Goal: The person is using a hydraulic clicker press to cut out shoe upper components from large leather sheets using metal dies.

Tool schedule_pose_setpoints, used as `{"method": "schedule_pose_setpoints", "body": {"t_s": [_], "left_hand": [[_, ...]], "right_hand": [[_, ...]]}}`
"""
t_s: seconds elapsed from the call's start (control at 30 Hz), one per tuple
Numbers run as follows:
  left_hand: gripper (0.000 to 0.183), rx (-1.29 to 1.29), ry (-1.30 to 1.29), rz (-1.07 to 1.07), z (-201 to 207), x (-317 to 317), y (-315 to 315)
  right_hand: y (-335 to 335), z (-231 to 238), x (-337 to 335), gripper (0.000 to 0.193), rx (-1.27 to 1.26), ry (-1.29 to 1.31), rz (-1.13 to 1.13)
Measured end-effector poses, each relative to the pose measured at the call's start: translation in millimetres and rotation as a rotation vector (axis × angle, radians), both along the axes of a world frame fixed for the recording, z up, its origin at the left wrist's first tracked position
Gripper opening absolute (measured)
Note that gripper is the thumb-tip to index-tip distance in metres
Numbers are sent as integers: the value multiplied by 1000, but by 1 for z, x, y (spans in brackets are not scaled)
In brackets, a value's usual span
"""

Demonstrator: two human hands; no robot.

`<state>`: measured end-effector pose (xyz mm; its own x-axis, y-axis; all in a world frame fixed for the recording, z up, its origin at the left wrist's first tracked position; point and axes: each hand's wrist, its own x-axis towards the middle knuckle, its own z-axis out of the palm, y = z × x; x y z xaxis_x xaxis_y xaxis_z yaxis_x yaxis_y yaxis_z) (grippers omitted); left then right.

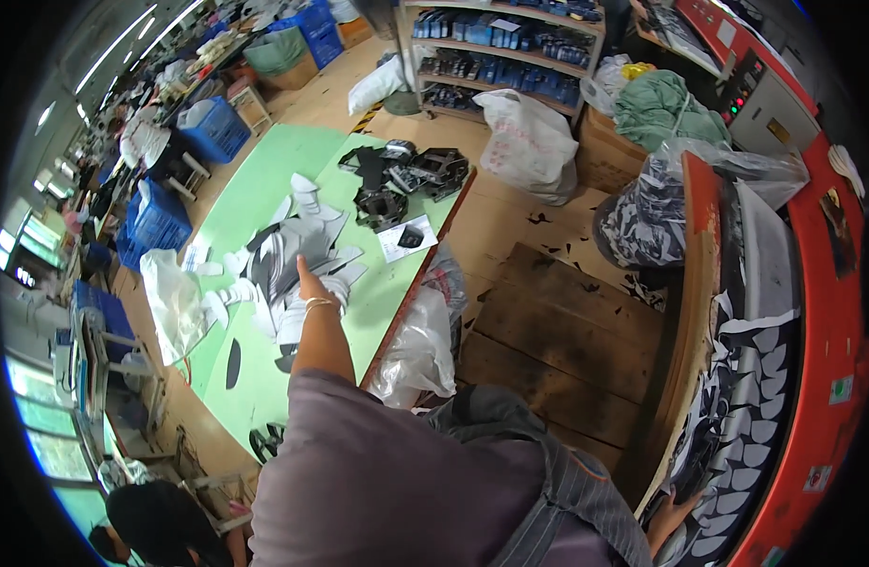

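Left hand (314,285): reaching across the green table (264,156), at the near right side of a loose heap of cut pieces (276,253). One digit shows extended along the heap; the rest are too unclear to say how far they're open or whether they grip anything. Thin pale band (318,302) round the wrist.

Heap: flat, thin-looking pieces in grey and white, curved and pointed outlines, fanned and overlapping, spread over the middle of the table. Table top is smooth, matte, pale green. Dark elongated oval piece (233,364) lies flat, apart from the heap on its near side. Crumpled translucent plastic bag (170,307) at the table's left edge.

Far right of table: stacked black pieces (434,175), angular, with cut-out openings. White card (408,240) with a black shape on it sits just beside them.

Right hand (673,518): low at right, beside a layered sheet (737,449) with rows of pale half-round shapes on dark ground. Fingers partly hidden; can't tell spread or hold. Sheet lies between a worn wooden-looking edge (682,378) and the curved red machine body (836,321), glossy painted.
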<state>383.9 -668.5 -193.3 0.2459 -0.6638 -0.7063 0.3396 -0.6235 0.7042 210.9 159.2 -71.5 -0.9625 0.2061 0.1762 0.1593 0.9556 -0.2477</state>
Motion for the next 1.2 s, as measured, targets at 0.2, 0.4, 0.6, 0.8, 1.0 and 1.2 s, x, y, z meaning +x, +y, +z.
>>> {"method": "schedule_pose_setpoints", "body": {"t_s": [0.2, 0.4, 0.6, 0.8, 1.0, 1.2], "left_hand": [[70, -119, 362, -912, -84, -91, 29], [43, -108, 464, -1362, 9, -324, 120], [35, -427, 675, -2013, 162, -477, 355], [24, -594, 777, -2460, 210, -488, 590], [26, -887, 813, -2787, 216, -436, 749], [34, -1930, 791, -2729, 189, -387, 869]], "right_hand": [[-121, 29, -44, 75, -244, -167, -79], [-200, 30, -132, 62, -396, -247, 40], [-45, 85, -66, 71, -679, 242, -413], [136, 80, 95, 88, -649, 239, -1246], [220, 81, 162, 88, -594, 117, -1609], [263, 70, 191, 93, -462, -91, -1300]]}}
